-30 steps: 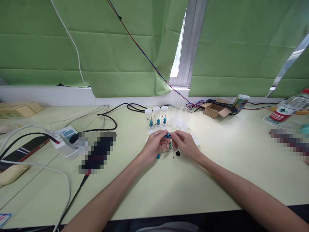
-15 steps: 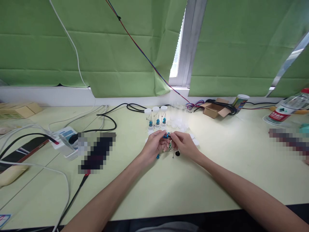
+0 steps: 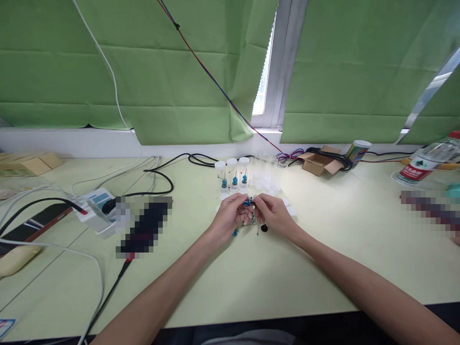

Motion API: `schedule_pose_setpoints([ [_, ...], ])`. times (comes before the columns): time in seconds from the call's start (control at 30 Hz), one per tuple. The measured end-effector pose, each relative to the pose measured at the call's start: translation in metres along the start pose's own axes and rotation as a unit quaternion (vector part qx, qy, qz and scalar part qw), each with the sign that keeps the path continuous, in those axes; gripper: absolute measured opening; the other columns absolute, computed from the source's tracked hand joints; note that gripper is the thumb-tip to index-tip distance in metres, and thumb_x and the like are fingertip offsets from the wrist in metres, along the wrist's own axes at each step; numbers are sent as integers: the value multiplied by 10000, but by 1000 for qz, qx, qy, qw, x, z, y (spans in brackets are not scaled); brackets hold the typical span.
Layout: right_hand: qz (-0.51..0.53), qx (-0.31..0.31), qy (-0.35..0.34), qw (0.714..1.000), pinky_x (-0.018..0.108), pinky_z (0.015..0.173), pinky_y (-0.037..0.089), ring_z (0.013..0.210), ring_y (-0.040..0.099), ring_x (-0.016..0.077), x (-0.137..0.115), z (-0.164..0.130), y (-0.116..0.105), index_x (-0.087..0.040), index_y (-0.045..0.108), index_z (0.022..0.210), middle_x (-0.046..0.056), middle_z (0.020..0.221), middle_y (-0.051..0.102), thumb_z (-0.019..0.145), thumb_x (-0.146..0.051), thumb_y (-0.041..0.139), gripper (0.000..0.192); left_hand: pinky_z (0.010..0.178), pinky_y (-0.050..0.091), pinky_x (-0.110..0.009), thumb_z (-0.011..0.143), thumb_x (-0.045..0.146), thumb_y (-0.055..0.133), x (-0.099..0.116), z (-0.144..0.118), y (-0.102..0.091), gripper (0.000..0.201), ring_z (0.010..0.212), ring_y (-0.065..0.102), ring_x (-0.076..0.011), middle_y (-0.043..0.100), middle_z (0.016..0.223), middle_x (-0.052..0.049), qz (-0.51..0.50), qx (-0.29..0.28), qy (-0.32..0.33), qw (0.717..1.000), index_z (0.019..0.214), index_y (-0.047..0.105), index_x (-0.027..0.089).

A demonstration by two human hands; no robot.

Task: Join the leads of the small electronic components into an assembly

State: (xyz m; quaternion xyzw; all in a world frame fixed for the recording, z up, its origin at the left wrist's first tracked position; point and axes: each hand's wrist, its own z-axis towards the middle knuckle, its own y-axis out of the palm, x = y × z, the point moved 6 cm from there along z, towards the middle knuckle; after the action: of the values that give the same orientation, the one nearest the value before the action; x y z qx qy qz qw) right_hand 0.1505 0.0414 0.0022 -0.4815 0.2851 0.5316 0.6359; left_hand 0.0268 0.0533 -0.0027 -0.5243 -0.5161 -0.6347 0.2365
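Note:
My left hand (image 3: 230, 218) and my right hand (image 3: 275, 214) meet over the pale green table (image 3: 251, 278), both pinching one small blue part with thin wire leads (image 3: 247, 202). More small parts lie under and beside the hands: a blue one (image 3: 235, 233) by my left wrist and a black one (image 3: 264, 228) by my right hand. Just beyond the hands stand three clear tubes with white caps (image 3: 232, 175), each holding a blue part. Several empty clear tubes (image 3: 266, 177) stand to their right.
Black and white cables (image 3: 158, 175) run over the left side, near a white power strip (image 3: 95, 211) and a blurred dark item (image 3: 143, 227). An open cardboard box (image 3: 319, 163), a can (image 3: 356, 151) and a lying water bottle (image 3: 429, 163) sit at the back right.
The hands stay together over the same spot; only the fingers shift slightly on the blue part.

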Motion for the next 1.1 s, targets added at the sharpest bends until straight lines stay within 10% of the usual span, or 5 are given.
schedule_pose_setpoints([
  [0.27,31,-17,-4,999,258,518,471,526,552,128,0,-1,1,-198,600,899,4,698,608,938,-466,514,284,466,423,-214,823,338,661,1,1,-1,207,530,544,-100,583,656,-19,-12,-1,10,1000,785,589,148],
  [1.1,-1,-15,7,1000,250,495,439,494,530,123,0,-2,3,-198,559,723,-12,597,564,951,-497,465,388,492,424,-225,803,349,679,0,0,2,220,563,559,-110,580,668,-21,4,-14,5,1000,746,589,156],
])
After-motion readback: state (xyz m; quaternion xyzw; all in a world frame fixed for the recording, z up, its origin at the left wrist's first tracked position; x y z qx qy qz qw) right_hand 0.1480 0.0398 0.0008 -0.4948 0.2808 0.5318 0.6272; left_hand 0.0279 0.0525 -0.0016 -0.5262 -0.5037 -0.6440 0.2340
